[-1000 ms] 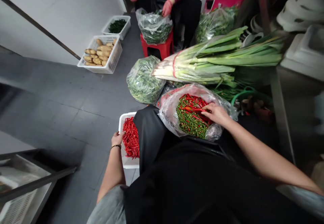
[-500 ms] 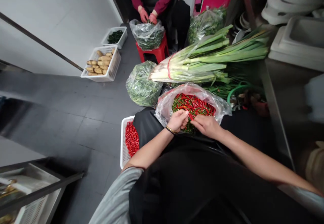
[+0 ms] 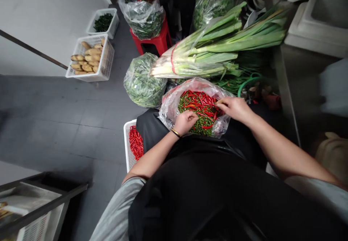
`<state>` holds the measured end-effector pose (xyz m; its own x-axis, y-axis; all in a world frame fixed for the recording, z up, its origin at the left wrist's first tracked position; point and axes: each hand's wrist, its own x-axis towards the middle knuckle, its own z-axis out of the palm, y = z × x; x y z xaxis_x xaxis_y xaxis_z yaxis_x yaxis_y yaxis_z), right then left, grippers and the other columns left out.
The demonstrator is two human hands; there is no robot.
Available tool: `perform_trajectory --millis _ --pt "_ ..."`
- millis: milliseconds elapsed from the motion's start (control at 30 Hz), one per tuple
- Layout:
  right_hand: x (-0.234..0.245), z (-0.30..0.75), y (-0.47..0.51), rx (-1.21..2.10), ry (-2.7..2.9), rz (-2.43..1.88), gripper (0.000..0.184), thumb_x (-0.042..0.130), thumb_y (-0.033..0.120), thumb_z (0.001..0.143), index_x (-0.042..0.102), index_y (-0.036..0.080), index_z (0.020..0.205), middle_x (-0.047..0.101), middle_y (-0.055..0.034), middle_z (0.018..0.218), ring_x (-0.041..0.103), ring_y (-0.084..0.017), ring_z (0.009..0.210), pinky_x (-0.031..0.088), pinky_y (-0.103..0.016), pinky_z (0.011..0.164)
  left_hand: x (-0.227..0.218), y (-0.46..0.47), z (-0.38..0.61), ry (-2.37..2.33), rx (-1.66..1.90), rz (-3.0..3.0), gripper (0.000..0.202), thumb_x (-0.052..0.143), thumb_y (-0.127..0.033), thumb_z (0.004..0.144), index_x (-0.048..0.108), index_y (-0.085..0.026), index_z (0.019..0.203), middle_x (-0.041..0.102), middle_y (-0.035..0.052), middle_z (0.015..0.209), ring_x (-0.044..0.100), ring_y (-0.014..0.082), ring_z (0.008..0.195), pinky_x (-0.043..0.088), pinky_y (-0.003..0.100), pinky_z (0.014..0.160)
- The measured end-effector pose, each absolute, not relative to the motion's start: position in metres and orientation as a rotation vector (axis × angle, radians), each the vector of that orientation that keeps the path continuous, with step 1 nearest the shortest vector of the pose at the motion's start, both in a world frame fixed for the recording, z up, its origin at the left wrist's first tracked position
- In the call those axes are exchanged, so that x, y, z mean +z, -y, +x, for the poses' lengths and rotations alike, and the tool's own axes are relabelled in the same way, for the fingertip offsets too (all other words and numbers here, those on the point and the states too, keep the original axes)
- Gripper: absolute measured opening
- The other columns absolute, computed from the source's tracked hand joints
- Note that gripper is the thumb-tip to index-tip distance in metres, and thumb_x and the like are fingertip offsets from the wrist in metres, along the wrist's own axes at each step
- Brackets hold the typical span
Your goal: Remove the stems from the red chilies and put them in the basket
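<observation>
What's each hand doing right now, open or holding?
Left hand: curled over the red and green chilies, cannot tell if holding.
Right hand: half-closed at the chilies' edge, cannot tell if holding.

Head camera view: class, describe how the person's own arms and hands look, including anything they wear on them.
Both hands are bare and ungloved: the left hand and the right hand. A thin gold-coloured bracelet circles the left wrist; the right wrist has none. Loose grey sleeves end above the bare forearms, and a black apron covers the front.
</observation>
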<state>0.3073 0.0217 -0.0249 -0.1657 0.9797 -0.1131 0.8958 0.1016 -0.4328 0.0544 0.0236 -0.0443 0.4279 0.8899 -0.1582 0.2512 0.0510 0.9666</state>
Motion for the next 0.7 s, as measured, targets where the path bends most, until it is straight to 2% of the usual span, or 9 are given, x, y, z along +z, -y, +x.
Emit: perform_trajectory --millis 167,267,367,433,500,600,700 --pt "-0.040 0.275 0.015 0.796 2.702 -1.893 0.018 0.061 0.027 0.083 0.071 0.019 0.095 0.067 -0.0113 0.100 0.065 -0.022 0.081 0.043 -0.029 0.065 -0.055 -0.014 0.089 -0.892 0.362 1.958 0.012 0.074 -0.020 0.068 0.063 -0.019 0.065 0.056 0.0065 0.075 0.054 0.0203 0.079 0.041 0.029 0.077" --pt "-0.045 0.268 0.022 0.771 2.731 -1.954 0.020 0.054 0.026 0.087 0.071 0.018 0.093 0.065 -0.0123 0.099 0.065 -0.020 0.078 0.041 -0.028 0.062 -0.065 -0.010 0.108 -0.850 0.211 2.161 0.011 0.072 -0.016 0.069 0.062 -0.017 0.065 0.060 0.0105 0.080 0.057 0.0241 0.087 0.043 0.032 0.080" --pt "-0.037 0.281 0.012 0.781 2.627 -1.852 0.027 0.046 0.031 0.093 0.070 0.019 0.093 0.066 -0.0089 0.098 0.064 -0.019 0.084 0.043 -0.027 0.070 -0.066 -0.018 0.107 -0.878 0.154 2.222 0.010 0.064 -0.017 0.076 0.061 -0.015 0.066 0.063 0.0111 0.082 0.058 0.0224 0.087 0.044 0.033 0.080" --pt "-0.027 0.294 0.001 0.749 2.581 -1.877 0.028 0.044 0.032 0.094 0.069 0.020 0.096 0.068 -0.0083 0.101 0.064 -0.019 0.090 0.044 -0.027 0.074 -0.061 -0.028 0.091 -0.954 0.208 2.048 0.014 0.063 -0.024 0.077 0.061 -0.014 0.067 0.063 0.0084 0.077 0.059 0.0184 0.078 0.045 0.030 0.074" --pt "-0.017 0.305 -0.009 0.704 2.574 -2.056 0.030 0.044 0.034 0.094 0.069 0.019 0.097 0.070 -0.0096 0.101 0.065 -0.022 0.091 0.045 -0.029 0.074 -0.054 -0.038 0.069 -0.990 0.306 1.655 0.021 0.063 -0.033 0.077 0.062 -0.014 0.071 0.061 0.0045 0.067 0.056 0.0131 0.062 0.043 0.026 0.061" --pt "-0.011 0.314 -0.018 0.646 2.472 -2.340 0.034 0.042 0.039 0.094 0.070 0.020 0.100 0.072 -0.0121 0.100 0.066 -0.025 0.090 0.046 -0.032 0.071 -0.045 -0.046 0.039 -0.846 0.480 1.059 0.035 0.065 -0.044 0.074 0.064 -0.012 0.088 0.057 -0.0007 0.055 0.045 0.0079 0.042 0.033 0.021 0.045" --pt "-0.020 0.304 -0.024 0.655 2.373 -2.399 0.042 0.041 0.046 0.095 0.065 0.019 0.115 0.070 -0.0156 0.109 0.065 -0.029 0.097 0.047 -0.036 0.076 -0.042 -0.041 0.029 -0.643 0.570 0.795 0.042 0.067 -0.045 0.071 0.063 -0.012 0.096 0.055 -0.0014 0.052 0.045 0.0087 0.039 0.030 0.020 0.040"
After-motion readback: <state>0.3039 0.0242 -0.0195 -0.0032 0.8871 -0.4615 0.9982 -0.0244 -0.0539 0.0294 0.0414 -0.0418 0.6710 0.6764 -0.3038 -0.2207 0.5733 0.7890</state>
